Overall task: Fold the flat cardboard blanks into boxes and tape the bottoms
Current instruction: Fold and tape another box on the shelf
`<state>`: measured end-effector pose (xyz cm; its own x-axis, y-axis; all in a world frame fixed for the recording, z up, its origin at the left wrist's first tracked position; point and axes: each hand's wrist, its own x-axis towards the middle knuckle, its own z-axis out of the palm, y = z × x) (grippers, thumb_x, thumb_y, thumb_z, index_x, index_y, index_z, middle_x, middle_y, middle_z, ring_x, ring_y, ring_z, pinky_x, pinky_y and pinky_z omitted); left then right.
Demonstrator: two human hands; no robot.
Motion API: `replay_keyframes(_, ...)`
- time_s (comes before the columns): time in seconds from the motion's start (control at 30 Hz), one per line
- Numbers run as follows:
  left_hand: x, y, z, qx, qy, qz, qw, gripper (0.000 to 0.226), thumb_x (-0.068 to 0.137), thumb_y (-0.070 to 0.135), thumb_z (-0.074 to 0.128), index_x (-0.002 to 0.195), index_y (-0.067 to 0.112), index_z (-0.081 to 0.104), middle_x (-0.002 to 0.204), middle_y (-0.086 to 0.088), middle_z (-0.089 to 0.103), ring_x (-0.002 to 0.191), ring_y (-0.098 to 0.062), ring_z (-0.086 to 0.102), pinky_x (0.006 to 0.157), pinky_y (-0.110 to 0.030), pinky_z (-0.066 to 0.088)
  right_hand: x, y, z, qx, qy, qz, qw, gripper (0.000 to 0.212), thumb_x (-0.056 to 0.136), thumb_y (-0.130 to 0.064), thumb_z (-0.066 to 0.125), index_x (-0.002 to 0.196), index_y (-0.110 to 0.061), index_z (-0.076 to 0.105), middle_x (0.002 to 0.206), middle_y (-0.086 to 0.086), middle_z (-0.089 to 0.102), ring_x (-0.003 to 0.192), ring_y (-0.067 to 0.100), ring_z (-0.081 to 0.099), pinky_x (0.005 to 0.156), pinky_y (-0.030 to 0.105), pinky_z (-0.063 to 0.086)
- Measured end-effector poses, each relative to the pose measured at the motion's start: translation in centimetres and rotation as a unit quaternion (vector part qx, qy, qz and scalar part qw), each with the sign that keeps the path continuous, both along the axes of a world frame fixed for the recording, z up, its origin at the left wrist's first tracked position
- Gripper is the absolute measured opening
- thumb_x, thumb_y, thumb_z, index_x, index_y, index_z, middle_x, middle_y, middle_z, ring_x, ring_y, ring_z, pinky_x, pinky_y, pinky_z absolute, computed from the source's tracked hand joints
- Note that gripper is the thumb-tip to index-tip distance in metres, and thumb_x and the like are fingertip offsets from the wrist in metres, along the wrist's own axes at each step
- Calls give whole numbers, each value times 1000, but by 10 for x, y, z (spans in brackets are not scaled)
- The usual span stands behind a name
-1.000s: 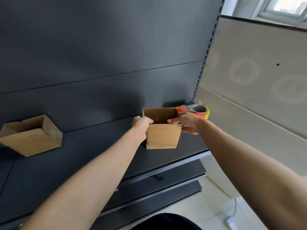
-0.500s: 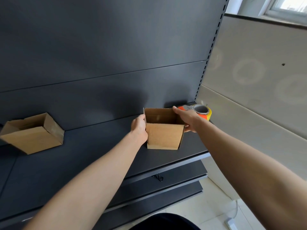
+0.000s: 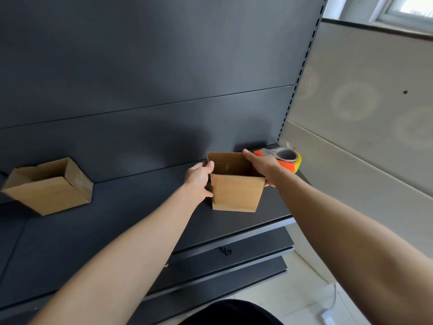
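Observation:
A small brown cardboard box (image 3: 235,194) stands upright with its top open on the dark shelf (image 3: 131,221). My left hand (image 3: 198,179) grips its left wall, thumb over the rim. My right hand (image 3: 262,165) lies flat along the right wall, fingers stretched toward the far corner. Right behind that hand lies an orange and yellow tape dispenser (image 3: 287,160).
A second open cardboard box (image 3: 50,187) sits tilted at the shelf's left end. A dark back panel rises behind the shelf and a pale wall (image 3: 363,118) closes the right side. Lower shelves (image 3: 234,261) and a tiled floor lie below.
My right hand has straightened and slid from the box's near right corner along the right wall toward the back. The box stays on the shelf.

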<state>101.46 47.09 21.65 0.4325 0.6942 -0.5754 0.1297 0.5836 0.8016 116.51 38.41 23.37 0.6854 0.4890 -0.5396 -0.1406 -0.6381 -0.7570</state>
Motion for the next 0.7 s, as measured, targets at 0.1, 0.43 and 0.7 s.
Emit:
replay_keyframes(0.1,-4,1,2,25,14,-25,999,48,93,19,61,138,19,48,139,-9,48,132,-38,39,100,-70,31,-3,1,0,4,4,-8,1000,64,81,-64,60,117,-11,50,111,9,60,96,30,65,80,46,58)
replay_keyframes(0.43,-5,-17,1,94,37,16,995,48,85,13,68,122,28,40,122,-3,48,108,-28,49,77,-51,50,-7,2,-3,0,-6,-13,1000,56,84,-63,56,106,-12,48,109,10,58,97,31,64,83,45,57)
replay_keyframes(0.7,-16,-14,-2,134,-2,-9,991,28,88,13,67,111,27,57,116,4,59,113,-26,53,80,-51,49,-5,3,-5,3,-3,-27,1000,63,82,-66,56,111,-10,50,110,13,61,92,34,66,79,49,58)
